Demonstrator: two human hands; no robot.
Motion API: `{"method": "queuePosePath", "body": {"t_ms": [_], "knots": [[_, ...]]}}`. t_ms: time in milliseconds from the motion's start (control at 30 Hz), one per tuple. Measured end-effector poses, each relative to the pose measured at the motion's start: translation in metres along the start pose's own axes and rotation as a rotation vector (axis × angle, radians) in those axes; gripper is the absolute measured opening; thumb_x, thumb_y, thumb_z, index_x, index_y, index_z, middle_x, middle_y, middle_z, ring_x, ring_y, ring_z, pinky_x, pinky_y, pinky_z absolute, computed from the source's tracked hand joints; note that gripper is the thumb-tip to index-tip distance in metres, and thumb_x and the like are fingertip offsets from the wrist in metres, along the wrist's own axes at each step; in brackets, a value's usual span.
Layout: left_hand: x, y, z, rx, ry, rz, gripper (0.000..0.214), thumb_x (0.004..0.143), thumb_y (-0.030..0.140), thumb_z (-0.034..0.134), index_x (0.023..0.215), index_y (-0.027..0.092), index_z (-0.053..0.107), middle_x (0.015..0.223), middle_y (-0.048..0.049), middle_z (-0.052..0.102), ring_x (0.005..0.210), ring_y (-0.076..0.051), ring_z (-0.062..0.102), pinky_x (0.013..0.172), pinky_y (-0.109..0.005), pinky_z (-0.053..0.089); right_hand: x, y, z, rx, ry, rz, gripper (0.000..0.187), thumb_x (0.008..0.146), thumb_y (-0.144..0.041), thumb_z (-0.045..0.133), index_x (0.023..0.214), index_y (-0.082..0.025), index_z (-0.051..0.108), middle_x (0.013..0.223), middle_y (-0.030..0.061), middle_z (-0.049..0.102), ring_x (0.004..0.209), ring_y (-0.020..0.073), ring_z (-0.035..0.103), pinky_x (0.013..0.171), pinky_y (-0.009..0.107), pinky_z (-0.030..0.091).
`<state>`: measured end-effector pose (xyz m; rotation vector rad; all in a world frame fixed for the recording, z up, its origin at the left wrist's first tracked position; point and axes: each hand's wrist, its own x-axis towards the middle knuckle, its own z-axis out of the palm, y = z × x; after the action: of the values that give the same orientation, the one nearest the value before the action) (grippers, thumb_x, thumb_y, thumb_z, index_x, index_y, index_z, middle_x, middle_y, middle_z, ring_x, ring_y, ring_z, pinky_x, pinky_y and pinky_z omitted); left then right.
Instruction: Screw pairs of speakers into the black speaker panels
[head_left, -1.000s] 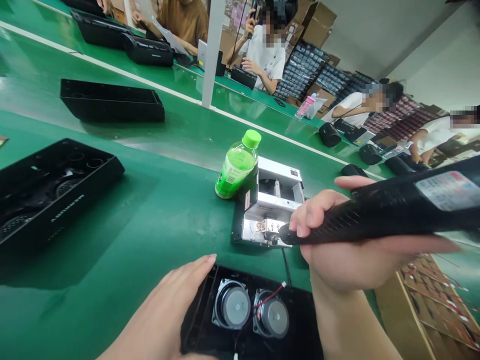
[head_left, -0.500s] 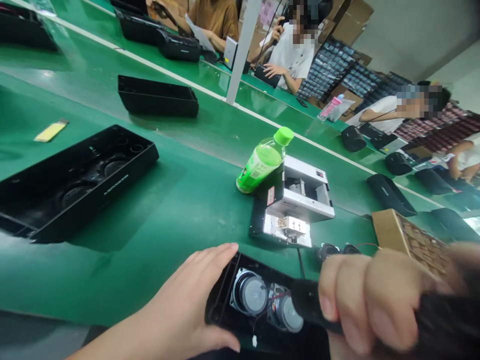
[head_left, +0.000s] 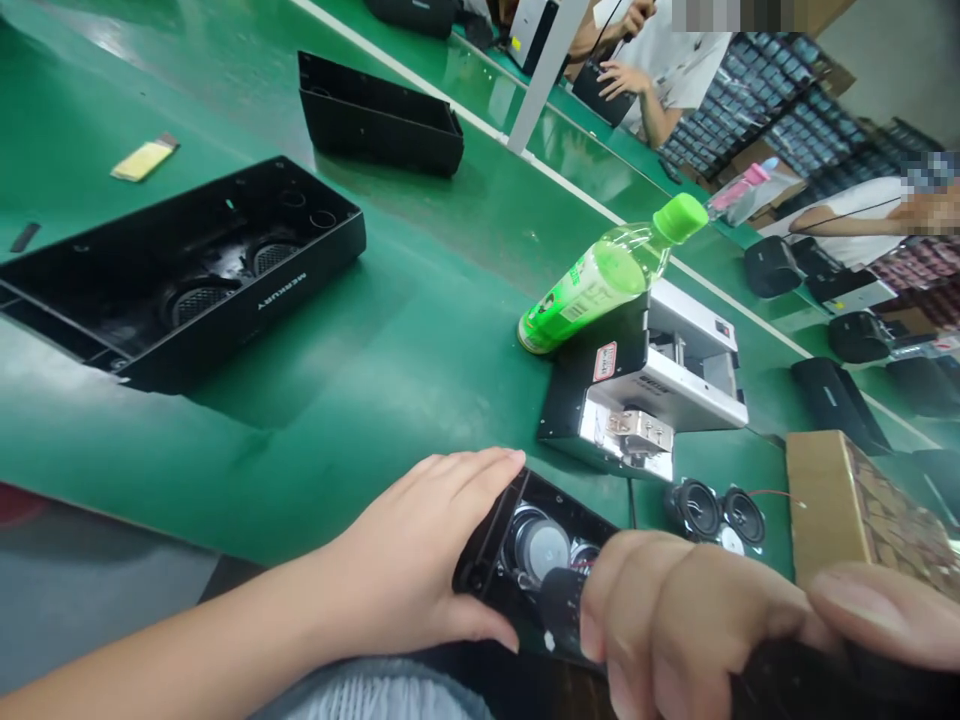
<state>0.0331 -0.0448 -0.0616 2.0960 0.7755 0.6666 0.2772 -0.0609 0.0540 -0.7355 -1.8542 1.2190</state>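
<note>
My left hand (head_left: 442, 550) grips one end of a black speaker housing (head_left: 480, 550), thumb on the near side and fingers over the far side. Inside the housing sits a round speaker driver (head_left: 544, 548), and a second one beside it is partly covered. In my right hand (head_left: 675, 610) is a black electric screwdriver (head_left: 561, 600), its fingers wrapped around the body. The screwdriver's nose points down into the housing by the drivers; its tip is hard to make out. A small white piece (head_left: 549, 640) shows at the housing's near side.
Beyond my hands stands a screw feeder (head_left: 652, 385) with a green-capped bottle (head_left: 600, 280) against it. Two loose speaker drivers (head_left: 720, 512) lie beside a cardboard box (head_left: 817, 500). Empty black housings (head_left: 300, 300) are on the left. Co-workers (head_left: 660, 60) sit across the green bench.
The view has shifted, so the bench items appear larger and lower-left parts show more. The screwdriver's nose has moved from the right driver toward the near side of the left one.
</note>
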Motion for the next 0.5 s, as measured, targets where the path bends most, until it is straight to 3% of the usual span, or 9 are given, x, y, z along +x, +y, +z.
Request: {"method": "queuePosePath", "body": {"t_ms": [100,167,267,367,500], "knots": [[0.001,0.002,0.0,-0.013,0.004,-0.001,0.122,0.082,0.079,0.087,0.175,0.029,0.026,0.172,-0.0215,0.052,0.156,-0.046,0.054,0.123,-0.068,0.049,-0.004,0.008,-0.012,0.072,-0.109,0.006,0.032,0.114,-0.035,0.051,0.1,-0.028,0.079,0.063,-0.0027,0.071,0.051,0.0196,0.072,0.061,0.036,0.067],[0.001,0.003,0.0,-0.029,0.009,0.007,0.118,0.084,0.076,0.086,0.174,0.028,0.028,0.171,-0.0211,0.053,0.156,-0.045,0.054,0.124,-0.066,0.049,-0.007,0.009,-0.014,0.1,-0.166,0.034,0.024,0.111,-0.04,0.06,0.105,-0.029,0.08,0.065,-0.0015,0.072,0.053,0.0228,0.074,0.063,0.039,0.069],[0.002,0.003,-0.001,-0.039,0.018,0.022,0.115,0.086,0.073,0.086,0.174,0.027,0.029,0.17,-0.021,0.054,0.155,-0.044,0.055,0.123,-0.065,0.05,-0.01,0.009,-0.009,0.054,-0.095,0.082,0.017,0.101,-0.046,0.073,0.106,-0.032,0.082,0.064,-0.0002,0.073,0.052,0.0279,0.073,0.06,0.045,0.07],[0.001,0.002,-0.001,-0.026,0.022,0.028,0.116,0.087,0.074,0.085,0.174,0.026,0.027,0.171,-0.022,0.053,0.156,-0.044,0.054,0.123,-0.065,0.05,-0.014,0.009,-0.002,0.015,-0.008,0.1,0.012,0.102,-0.035,0.071,0.102,-0.033,0.083,0.061,0.0004,0.072,0.05,0.0285,0.072,0.058,0.046,0.069],[0.0,0.002,-0.001,-0.021,0.013,0.019,0.115,0.088,0.076,0.083,0.174,0.024,0.027,0.171,-0.0223,0.052,0.156,-0.043,0.054,0.123,-0.065,0.05,-0.017,0.009,0.005,0.063,0.019,0.115,0.032,0.111,-0.036,0.055,0.1,-0.032,0.085,0.06,0.0015,0.073,0.05,0.0265,0.072,0.061,0.044,0.068]]}}
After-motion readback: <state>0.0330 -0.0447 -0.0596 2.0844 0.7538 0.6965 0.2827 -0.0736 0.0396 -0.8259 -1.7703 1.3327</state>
